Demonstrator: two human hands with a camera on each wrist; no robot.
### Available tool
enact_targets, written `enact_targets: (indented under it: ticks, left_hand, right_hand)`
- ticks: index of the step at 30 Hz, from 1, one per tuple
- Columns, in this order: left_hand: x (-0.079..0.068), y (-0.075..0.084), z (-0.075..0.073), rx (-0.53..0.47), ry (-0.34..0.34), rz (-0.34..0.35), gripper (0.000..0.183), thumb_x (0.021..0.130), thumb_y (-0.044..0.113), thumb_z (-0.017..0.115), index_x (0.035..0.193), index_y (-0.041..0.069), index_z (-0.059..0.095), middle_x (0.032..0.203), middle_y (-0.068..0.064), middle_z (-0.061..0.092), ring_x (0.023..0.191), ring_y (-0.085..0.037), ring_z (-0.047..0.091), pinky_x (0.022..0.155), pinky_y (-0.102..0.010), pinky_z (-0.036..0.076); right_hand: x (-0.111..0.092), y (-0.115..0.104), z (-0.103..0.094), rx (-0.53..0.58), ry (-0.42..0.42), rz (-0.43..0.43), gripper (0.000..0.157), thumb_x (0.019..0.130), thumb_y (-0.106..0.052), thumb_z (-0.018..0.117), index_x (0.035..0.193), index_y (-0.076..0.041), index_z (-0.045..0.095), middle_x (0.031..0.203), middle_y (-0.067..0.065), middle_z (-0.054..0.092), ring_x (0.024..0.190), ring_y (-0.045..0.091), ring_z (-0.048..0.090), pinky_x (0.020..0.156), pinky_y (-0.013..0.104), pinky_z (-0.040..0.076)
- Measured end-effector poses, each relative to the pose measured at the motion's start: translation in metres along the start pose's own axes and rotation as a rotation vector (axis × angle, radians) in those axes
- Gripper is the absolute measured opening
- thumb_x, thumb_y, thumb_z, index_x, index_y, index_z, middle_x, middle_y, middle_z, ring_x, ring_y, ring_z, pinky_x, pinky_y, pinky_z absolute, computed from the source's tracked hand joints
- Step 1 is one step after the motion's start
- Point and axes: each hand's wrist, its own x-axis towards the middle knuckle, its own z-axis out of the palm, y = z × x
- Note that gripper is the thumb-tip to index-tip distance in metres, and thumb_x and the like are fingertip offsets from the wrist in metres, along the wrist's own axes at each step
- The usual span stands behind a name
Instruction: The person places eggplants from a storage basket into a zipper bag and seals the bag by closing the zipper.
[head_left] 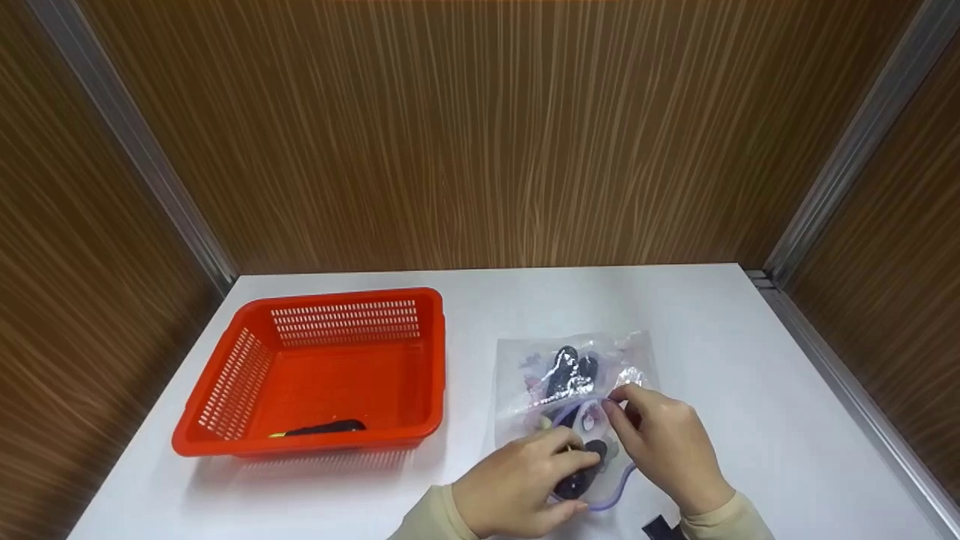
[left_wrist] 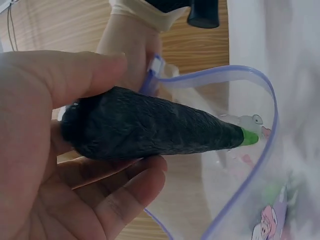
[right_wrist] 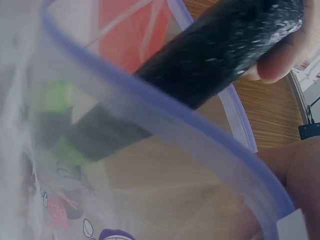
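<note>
A wood-grain panel (head_left: 510, 135) stands upright beyond the plastic bag, with others to either side of it. The white table (head_left: 750, 435) spreads beneath the bag. Next in size, an orange-red basket (head_left: 345, 386) with slotted walls sits on the table to the left of the bag, well apart from it. The plastic bag (head_left: 514, 375) itself is translucent, printed with small cartoon figures, and its purple-edged mouth gapes on the side nearest the person. At that mouth, the left hand (head_left: 517, 480) has its thumb and fingers clamped around a dark tapered object (left_wrist: 155, 125). The right hand (head_left: 671, 442), at the bag's right side, has thumb and forefinger together, pinching its rim. The held object slants through the bag's mouth, its narrow end inside and its thick end in the grip outside. Dark pieces (head_left: 562, 375) lie deeper in the bag, and a dark yellow-tipped piece (head_left: 326, 427) rests in the basket left of it. Smallest are the held object's green tip (left_wrist: 250, 137), within the bag's opening, and a pale slider (left_wrist: 156, 65) on the bag's rim.
</note>
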Motion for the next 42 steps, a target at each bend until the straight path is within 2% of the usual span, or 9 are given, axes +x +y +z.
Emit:
enact_targets:
  ticks: [8, 14, 21, 24, 32, 37, 40, 42]
  left_hand:
    - [0.001, 0.003, 0.012, 0.048, -0.075, -0.003, 0.045, 0.085, 0.023, 0.068, 0.126, 0.007, 0.06, 0.125, -0.007, 0.057, 0.114, -0.014, 0.054, 0.104, -0.021, 0.034]
    - [0.001, 0.006, 0.02, 0.092, -0.121, -0.081, 0.046, 0.086, 0.018, 0.069, 0.129, 0.007, 0.058, 0.125, -0.005, 0.056, 0.114, -0.014, 0.055, 0.101, -0.025, 0.04]
    - [0.001, 0.004, 0.027, 0.15, -0.156, -0.164, 0.062, 0.075, 0.008, 0.071, 0.134, 0.002, 0.051, 0.131, -0.015, 0.054, 0.121, -0.021, 0.053, 0.1, -0.028, 0.042]
    - [0.0, 0.002, 0.03, 0.155, -0.156, -0.198, 0.064, 0.072, 0.005, 0.07, 0.133, -0.001, 0.052, 0.131, -0.019, 0.053, 0.121, -0.025, 0.053, 0.099, -0.029, 0.043]
    - [-0.003, 0.001, 0.038, 0.174, -0.123, -0.293, 0.066, 0.068, 0.003, 0.071, 0.131, -0.003, 0.053, 0.131, -0.021, 0.052, 0.107, -0.022, 0.061, 0.086, -0.028, 0.051]
    - [-0.003, 0.001, 0.043, 0.215, -0.12, -0.365, 0.057, 0.081, 0.005, 0.064, 0.136, -0.003, 0.049, 0.128, -0.02, 0.053, 0.088, -0.017, 0.065, 0.069, -0.024, 0.054]
    - [-0.004, 0.0, 0.046, 0.213, -0.13, -0.42, 0.052, 0.088, 0.009, 0.062, 0.137, 0.0, 0.048, 0.124, -0.017, 0.056, 0.075, -0.014, 0.064, 0.058, -0.021, 0.051]
    - [-0.004, 0.0, 0.048, 0.206, -0.125, -0.443, 0.052, 0.088, 0.011, 0.063, 0.137, 0.003, 0.048, 0.117, -0.013, 0.057, 0.069, -0.012, 0.063, 0.051, -0.02, 0.048]
  right_hand:
    - [0.0, -0.002, 0.0, 0.023, 0.01, -0.042, 0.012, 0.079, -0.008, 0.076, 0.08, -0.015, 0.066, 0.059, -0.02, 0.045, 0.049, -0.006, 0.036, 0.044, 0.013, 0.031]
    - [-0.001, -0.004, 0.001, 0.041, 0.003, -0.045, 0.013, 0.079, -0.007, 0.076, 0.081, -0.014, 0.066, 0.06, -0.019, 0.045, 0.05, -0.006, 0.036, 0.044, 0.012, 0.032]
    - [-0.002, -0.008, 0.003, 0.099, 0.012, -0.064, 0.018, 0.077, -0.003, 0.077, 0.081, -0.017, 0.066, 0.062, -0.021, 0.045, 0.051, -0.007, 0.036, 0.045, 0.011, 0.032]
    - [-0.002, -0.01, 0.004, 0.118, 0.013, -0.075, 0.02, 0.076, -0.003, 0.078, 0.08, -0.018, 0.066, 0.063, -0.022, 0.045, 0.051, -0.007, 0.036, 0.045, 0.011, 0.032]
    - [-0.004, -0.018, 0.007, 0.181, -0.011, -0.102, 0.019, 0.078, -0.003, 0.076, 0.082, -0.019, 0.066, 0.063, -0.02, 0.046, 0.051, -0.006, 0.037, 0.045, 0.011, 0.033]
    - [-0.006, -0.022, 0.008, 0.225, -0.026, -0.123, 0.013, 0.083, -0.008, 0.073, 0.084, -0.019, 0.066, 0.064, -0.02, 0.047, 0.052, -0.007, 0.037, 0.045, 0.01, 0.033]
    - [-0.006, -0.025, 0.007, 0.243, -0.028, -0.127, 0.016, 0.081, -0.005, 0.074, 0.084, -0.019, 0.066, 0.064, -0.02, 0.047, 0.051, -0.007, 0.036, 0.045, 0.01, 0.033]
    - [-0.006, -0.026, 0.007, 0.248, -0.027, -0.128, 0.019, 0.079, -0.002, 0.075, 0.084, -0.018, 0.066, 0.063, -0.02, 0.046, 0.051, -0.007, 0.036, 0.045, 0.009, 0.033]
